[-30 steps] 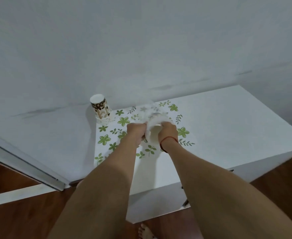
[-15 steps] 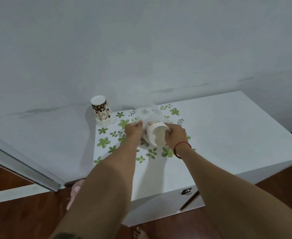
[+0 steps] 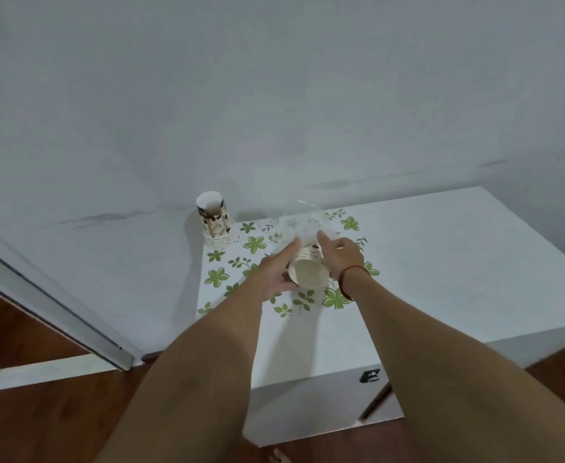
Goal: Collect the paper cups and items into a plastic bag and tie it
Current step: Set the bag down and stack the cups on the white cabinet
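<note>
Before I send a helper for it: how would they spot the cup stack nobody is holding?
Find the white cabinet against the wall, then its far left corner beside the leaf-print mat. The cup stack stands there mouth-down and alone, unlike the cups gripped between both hands.

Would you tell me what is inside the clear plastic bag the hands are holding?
The clear plastic bag holds paper cups, lying with the open mouth toward the camera, between the left hand and right hand. How many are nested cannot be seen.

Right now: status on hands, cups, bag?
Both hands, left and right, grip cups in clear bag. Second stack upright by wall. Nothing in the way.
</note>
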A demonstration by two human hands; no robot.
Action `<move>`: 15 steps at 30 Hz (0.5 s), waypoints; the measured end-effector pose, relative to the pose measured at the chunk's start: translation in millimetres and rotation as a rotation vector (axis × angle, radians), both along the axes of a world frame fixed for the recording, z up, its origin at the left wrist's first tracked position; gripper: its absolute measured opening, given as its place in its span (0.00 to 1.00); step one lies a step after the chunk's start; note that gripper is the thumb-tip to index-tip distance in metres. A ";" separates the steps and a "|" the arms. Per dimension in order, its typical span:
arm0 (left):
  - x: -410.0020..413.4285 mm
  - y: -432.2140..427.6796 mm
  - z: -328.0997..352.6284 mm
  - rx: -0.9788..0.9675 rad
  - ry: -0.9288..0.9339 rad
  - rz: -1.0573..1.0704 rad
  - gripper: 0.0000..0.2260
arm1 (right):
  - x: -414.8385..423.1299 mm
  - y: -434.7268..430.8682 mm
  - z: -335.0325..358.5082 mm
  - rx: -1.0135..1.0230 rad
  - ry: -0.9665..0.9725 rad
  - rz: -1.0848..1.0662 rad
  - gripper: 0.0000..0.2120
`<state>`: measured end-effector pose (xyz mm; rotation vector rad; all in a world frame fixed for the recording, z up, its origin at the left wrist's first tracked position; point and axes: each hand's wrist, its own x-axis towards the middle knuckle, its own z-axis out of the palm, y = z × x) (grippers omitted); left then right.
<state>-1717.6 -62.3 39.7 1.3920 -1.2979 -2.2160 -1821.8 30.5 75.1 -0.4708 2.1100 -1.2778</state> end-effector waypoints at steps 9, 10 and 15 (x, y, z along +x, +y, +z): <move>14.2 31.9 18.4 -0.016 -0.041 -0.049 0.22 | -0.1 31.8 1.4 -0.045 -0.323 0.121 0.26; 17.4 34.9 17.6 -0.019 -0.033 -0.049 0.19 | 2.2 32.2 2.6 -0.035 -0.283 0.145 0.17; 46.2 32.8 22.8 -0.073 -0.015 0.018 0.13 | 21.9 28.8 14.5 -0.091 -0.239 0.282 0.27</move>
